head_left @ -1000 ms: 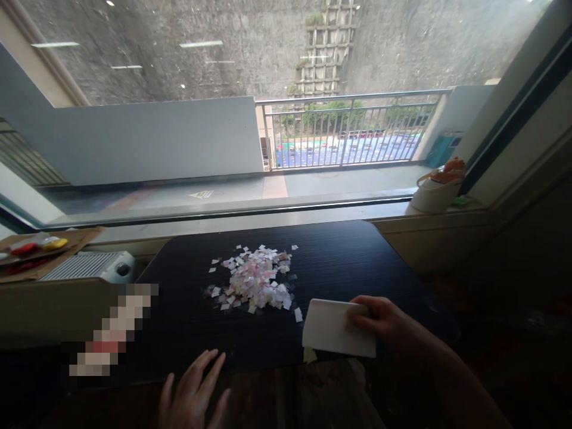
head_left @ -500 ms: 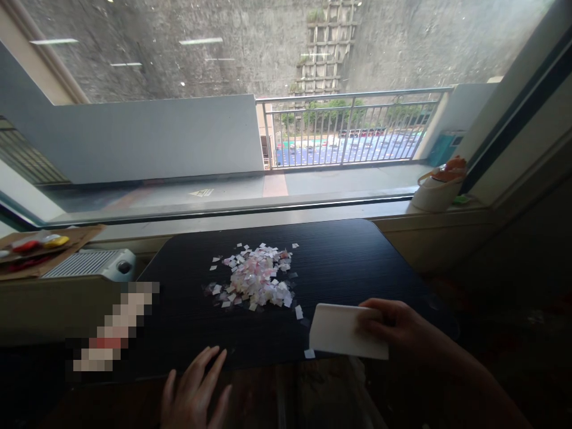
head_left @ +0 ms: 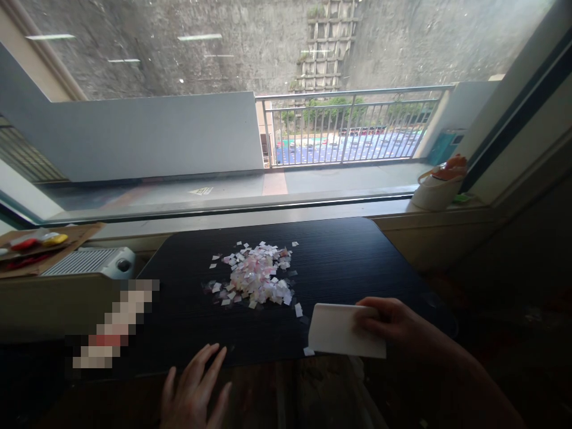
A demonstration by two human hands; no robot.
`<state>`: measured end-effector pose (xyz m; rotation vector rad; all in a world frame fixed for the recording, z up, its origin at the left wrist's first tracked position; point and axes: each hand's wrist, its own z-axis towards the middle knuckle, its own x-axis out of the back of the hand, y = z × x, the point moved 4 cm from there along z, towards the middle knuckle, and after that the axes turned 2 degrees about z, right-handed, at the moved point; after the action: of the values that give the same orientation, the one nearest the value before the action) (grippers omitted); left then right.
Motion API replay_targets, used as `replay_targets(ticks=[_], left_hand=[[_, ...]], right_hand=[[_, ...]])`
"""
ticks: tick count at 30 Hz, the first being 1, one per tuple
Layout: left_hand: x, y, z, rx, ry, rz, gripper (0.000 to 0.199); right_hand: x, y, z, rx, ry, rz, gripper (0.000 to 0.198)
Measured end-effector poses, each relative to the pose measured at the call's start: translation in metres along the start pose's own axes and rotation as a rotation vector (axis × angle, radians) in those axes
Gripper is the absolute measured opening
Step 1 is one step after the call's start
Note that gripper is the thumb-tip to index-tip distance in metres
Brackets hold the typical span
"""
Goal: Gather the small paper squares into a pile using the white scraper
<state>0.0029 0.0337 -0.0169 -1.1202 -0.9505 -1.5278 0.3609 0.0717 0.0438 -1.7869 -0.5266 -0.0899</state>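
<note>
Holding a white card (head_left: 342, 329) in the right hand (head_left: 393, 326) at the lower right of the frame, fingers clamped over its right edge, card resting on the near edge of the black table (head_left: 348, 262). Lying just up and left of the card: a heap of small paper scraps (head_left: 257, 280) (white and pink) at the table's centre, with 2 stray bits beside the card. Spreading the left hand (head_left: 193, 393) open at the bottom centre, fingers apart, gripping nothing, fingertips at the table's near edge. Sitting on the sill at upper right: a white bucket (head_left: 432, 189).
</note>
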Motion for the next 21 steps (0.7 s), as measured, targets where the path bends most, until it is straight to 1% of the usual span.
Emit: replay_targets(ticks=[3, 9, 13, 15, 18, 19, 21], left_hand=[[-0.003, -0.003, -0.001, -0.006, -0.006, 0.003, 0.039], [-0.01, -0.012, -0.002, -0.073, -0.048, 0.031, 0.041], [-0.008, -0.01, -0.002, -0.06, -0.031, 0.034, 0.041], [-0.005, -0.006, -0.002, -0.036, -0.009, 0.022, 0.04], [-0.005, -0.004, -0.002, -0.01, -0.005, 0.007, 0.04], [-0.006, -0.005, -0.003, -0.002, -0.002, 0.005, 0.04], [-0.012, -0.008, -0.004, -0.013, 0.014, -0.004, 0.04]], right_hand=[[0.003, 0.001, 0.001, -0.012, 0.04, -0.007, 0.025], [-0.003, 0.001, 0.006, -0.015, -0.007, 0.023, 0.022], [-0.003, -0.002, 0.002, -0.023, -0.048, 0.001, 0.025], [0.002, -0.003, 0.001, 0.005, 0.016, -0.013, 0.026], [0.009, -0.005, 0.002, 0.046, 0.198, -0.053, 0.029], [0.008, -0.005, 0.002, 0.048, 0.24, -0.068, 0.029], [0.0, -0.005, 0.005, 0.043, 0.275, -0.081, 0.03]])
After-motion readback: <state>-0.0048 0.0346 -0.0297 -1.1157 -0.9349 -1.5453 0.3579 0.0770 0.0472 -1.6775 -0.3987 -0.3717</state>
